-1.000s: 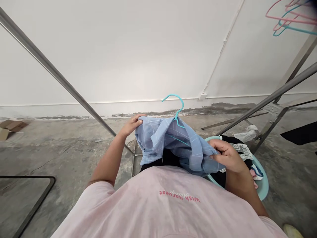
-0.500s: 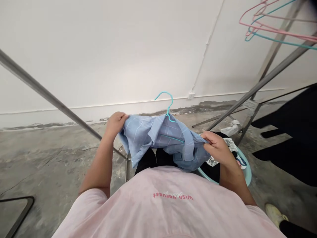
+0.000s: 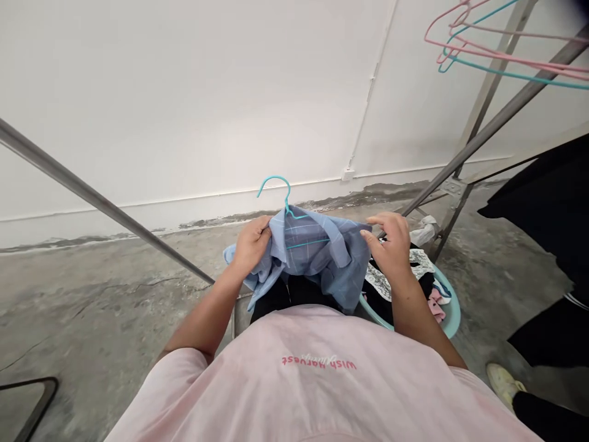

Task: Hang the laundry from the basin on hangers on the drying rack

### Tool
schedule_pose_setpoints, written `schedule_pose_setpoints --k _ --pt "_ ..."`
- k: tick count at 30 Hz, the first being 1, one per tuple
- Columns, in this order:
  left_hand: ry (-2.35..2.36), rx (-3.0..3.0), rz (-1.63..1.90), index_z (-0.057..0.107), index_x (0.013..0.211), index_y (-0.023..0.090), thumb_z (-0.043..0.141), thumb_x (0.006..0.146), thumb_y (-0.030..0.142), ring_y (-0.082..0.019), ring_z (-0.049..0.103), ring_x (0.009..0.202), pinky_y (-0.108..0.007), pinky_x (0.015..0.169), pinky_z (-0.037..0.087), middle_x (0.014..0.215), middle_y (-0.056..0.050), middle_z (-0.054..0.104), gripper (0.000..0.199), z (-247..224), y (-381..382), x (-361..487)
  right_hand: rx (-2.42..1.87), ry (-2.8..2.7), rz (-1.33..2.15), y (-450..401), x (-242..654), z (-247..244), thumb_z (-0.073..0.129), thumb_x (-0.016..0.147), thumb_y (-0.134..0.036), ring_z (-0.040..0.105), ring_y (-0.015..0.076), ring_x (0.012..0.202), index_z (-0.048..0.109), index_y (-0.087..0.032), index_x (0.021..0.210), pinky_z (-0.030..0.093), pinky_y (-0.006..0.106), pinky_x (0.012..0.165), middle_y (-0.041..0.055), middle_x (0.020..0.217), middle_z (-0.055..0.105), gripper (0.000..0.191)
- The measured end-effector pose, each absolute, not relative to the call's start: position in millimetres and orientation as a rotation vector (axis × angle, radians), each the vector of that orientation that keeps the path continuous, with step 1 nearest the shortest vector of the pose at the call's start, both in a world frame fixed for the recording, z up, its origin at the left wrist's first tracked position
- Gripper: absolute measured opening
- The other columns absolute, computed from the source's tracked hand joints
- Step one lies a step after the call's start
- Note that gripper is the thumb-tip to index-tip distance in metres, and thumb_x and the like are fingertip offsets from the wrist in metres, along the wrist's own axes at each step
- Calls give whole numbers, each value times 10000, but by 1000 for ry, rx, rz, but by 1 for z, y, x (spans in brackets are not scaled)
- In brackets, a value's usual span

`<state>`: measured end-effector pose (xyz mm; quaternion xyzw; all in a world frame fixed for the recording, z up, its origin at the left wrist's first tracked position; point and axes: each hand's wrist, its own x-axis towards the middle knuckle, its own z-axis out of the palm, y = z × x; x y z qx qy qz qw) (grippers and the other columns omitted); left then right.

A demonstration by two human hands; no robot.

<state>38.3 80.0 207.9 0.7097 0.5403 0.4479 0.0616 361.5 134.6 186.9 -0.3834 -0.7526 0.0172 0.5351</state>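
Observation:
A blue checked shirt (image 3: pixel 306 252) hangs over a turquoise clothes hanger (image 3: pixel 288 195) in front of me, at lap height. The hanger's hook stands up out of the collar, and part of its bottom bar shows inside the open front. My left hand (image 3: pixel 252 244) is closed on the shirt near the collar, with cloth bunched under the fingers. At the other shoulder, my right hand (image 3: pixel 391 240) pinches the shirt's edge between thumb and fingertips. The hanger's ends are hidden under the fabric.
A light turquoise basin (image 3: pixel 453 316) with several clothes stands at my right. Metal rack bars (image 3: pixel 488 126) slope on both sides. Pink and turquoise hangers (image 3: pixel 497 55) hang upper right. Dark garments (image 3: pixel 547 202) and a person's shoe (image 3: pixel 504 383) are at far right.
My left hand has moved inward from the shirt's outer end to near the collar. My right hand has risen slightly. The hanger and shirt have shifted left in view.

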Motion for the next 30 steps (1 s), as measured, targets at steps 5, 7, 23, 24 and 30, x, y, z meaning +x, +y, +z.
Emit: schedule_pose_setpoints --k 5,7,23,24,30 --pt "1651 2060 1494 725 984 216 485 898 217 -215 647 935 -345 858 474 962 -53 731 255 200 73 48 -917 -1877 221 126 323 163 655 809 -348 553 226 955 575 -187 1066 472 364 845 108 1083 587 313" --pt "1633 2091 1523 732 997 221 495 905 215 -207 639 911 -339 846 473 938 -51 723 254 201 69 51 -988 -1875 215 133 307 151 675 774 -345 535 255 1033 552 -175 1087 463 382 887 137 1147 566 378" --pt "1738 2289 1634 749 992 197 437 808 29 -159 565 791 -257 722 422 765 -26 588 400 231 84 30 -850 -2416 486 118 327 223 645 850 -391 600 171 769 672 -222 996 424 275 666 30 916 686 225" --pt "1693 2326 1639 749 992 194 432 786 11 -156 573 800 -254 727 426 780 -28 602 419 239 84 29 -813 -2454 485 116 329 226 659 849 -417 612 180 817 676 -231 1026 439 281 688 32 966 690 256" --pt "1527 2468 1620 745 928 164 432 774 13 -130 579 750 -229 691 431 756 -14 612 381 287 79 35 -893 -2238 201 132 340 251 544 921 -522 557 209 861 615 -187 912 426 316 740 91 945 641 343"
